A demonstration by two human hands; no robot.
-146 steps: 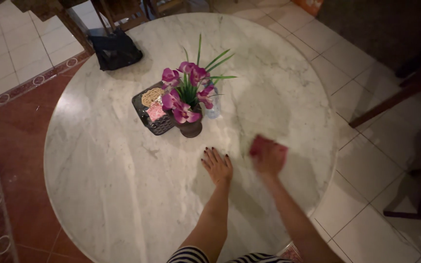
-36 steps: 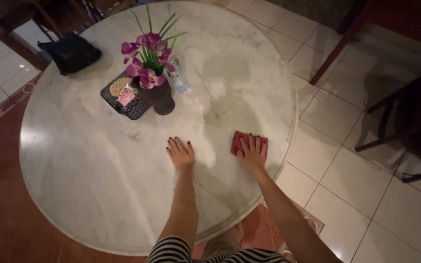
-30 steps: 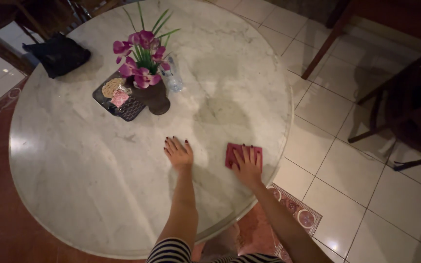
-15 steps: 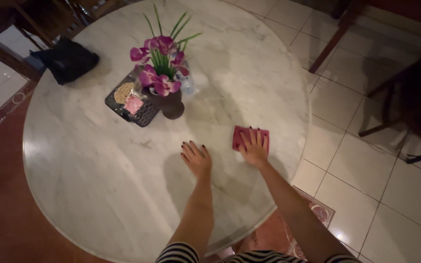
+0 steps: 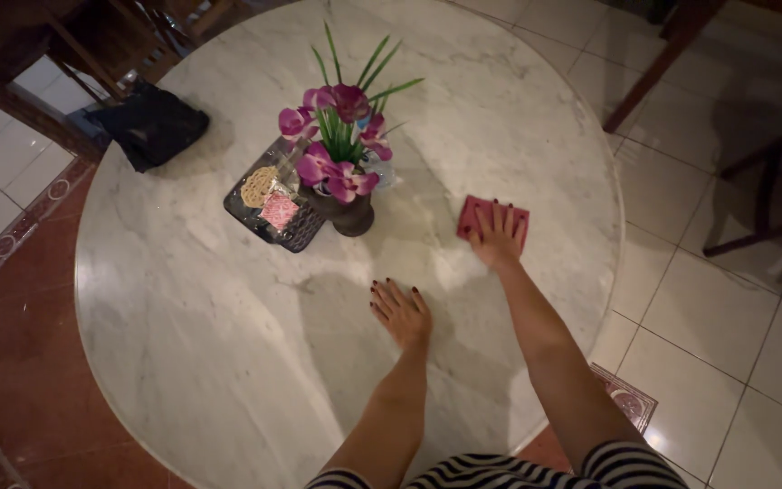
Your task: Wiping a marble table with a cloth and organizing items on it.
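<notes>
— What lies on the round white veined marble table [image 5: 228,308]?
— A flat red square cloth [image 5: 492,220], right of the dark flower vase [image 5: 352,215], pinned under the right hand [image 5: 500,241], fingers spread.
— And the left hand [image 5: 402,312]?
— Flat on bare stone, fingers released.

A small square pink packet [image 5: 280,210] lies in the dark woven basket [image 5: 303,235] near the middle of the round marble table [image 5: 183,317], just beside a round tan packet [image 5: 258,186] on the basket's far-left side. Their print is too small to tell.

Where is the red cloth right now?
The red cloth lies flat on the marble table, under the right hand, right of the dark flower pot.
</notes>
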